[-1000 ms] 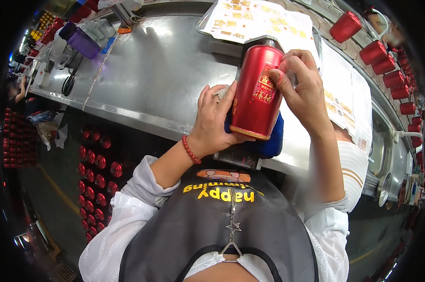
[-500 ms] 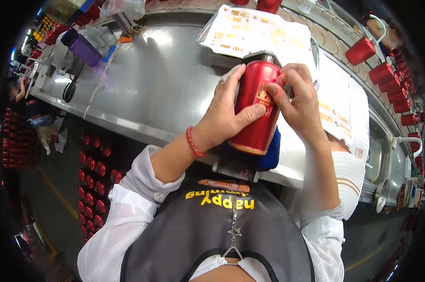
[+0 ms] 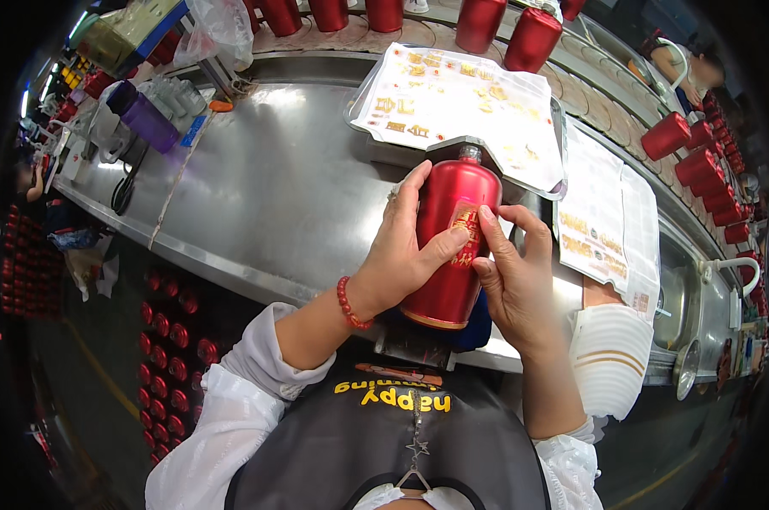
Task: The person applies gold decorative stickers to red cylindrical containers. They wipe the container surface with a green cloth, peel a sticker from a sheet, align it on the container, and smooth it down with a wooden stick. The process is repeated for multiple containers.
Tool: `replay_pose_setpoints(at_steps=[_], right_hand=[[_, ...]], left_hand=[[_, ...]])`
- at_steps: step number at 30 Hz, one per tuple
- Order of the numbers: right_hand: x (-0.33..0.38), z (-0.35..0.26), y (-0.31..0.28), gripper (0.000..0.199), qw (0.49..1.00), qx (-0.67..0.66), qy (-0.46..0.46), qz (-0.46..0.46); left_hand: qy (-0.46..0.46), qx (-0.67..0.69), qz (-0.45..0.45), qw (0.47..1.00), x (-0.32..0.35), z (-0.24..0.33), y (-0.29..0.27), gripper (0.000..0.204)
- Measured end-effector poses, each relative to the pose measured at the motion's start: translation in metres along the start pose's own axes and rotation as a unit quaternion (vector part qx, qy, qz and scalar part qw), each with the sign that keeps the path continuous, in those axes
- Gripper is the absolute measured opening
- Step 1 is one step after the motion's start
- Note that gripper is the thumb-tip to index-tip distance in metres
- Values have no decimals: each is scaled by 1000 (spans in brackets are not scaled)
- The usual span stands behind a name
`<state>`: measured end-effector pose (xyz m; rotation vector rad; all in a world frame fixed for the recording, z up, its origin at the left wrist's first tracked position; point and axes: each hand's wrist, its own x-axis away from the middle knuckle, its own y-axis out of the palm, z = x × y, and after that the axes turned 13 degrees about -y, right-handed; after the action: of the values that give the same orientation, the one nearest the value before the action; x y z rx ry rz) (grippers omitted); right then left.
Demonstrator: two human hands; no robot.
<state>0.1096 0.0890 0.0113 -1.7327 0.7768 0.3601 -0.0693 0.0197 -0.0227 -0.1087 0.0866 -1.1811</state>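
A glossy red bottle (image 3: 439,285) with a gold rim at its base leans at a slant before me, neck pointing away. My left hand (image 3: 401,255) wraps round its left side, the thumb lying across the front. Gold-lettered decal (image 3: 465,229) sits on the bottle's face, partly under that thumb. From the right, my right hand (image 3: 520,263) touches the decal's right edge with the index fingertip; its thumb is apart, lower along the bottle's side. Behind the bottle neck is a dark angled holder (image 3: 452,149), and dark blue cloth (image 3: 473,336) shows beneath the bottle.
White sheets of gold decals (image 3: 452,93) lie in a tray beyond the bottle; more sheets (image 3: 593,229) are to the right. A conveyor (image 3: 435,34) carries red bottles behind. On the left stand a purple bottle (image 3: 142,115) and scissors (image 3: 125,187). Another person's white sleeve (image 3: 610,357) shows at right.
The right fingers have moved from a pinch near the bottle's upper right to the decal's edge, thumb and index now apart. My left hand keeps its hold. The whole view has shifted.
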Motion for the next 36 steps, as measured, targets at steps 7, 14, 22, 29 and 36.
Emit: replay_pose_setpoints(at_steps=[7, 14, 22, 29, 36], right_hand=[[0, 4, -3, 50, 999, -19, 25, -41], [5, -3, -4, 48, 999, -29, 20, -40], [5, 1, 0, 47, 999, -29, 16, -29], [5, 1, 1, 46, 999, -26, 21, -30], [5, -1, 1, 46, 999, -26, 23, -29]], left_hand=[[-26, 72, -19, 997, -11, -9, 0, 83], [-27, 90, -32, 995, -5, -5, 0, 84], [-35, 78, -29, 996, -6, -7, -1, 84], [-29, 89, -25, 995, -6, -9, 1, 82], [-40, 128, -39, 990, -7, -10, 0, 83]])
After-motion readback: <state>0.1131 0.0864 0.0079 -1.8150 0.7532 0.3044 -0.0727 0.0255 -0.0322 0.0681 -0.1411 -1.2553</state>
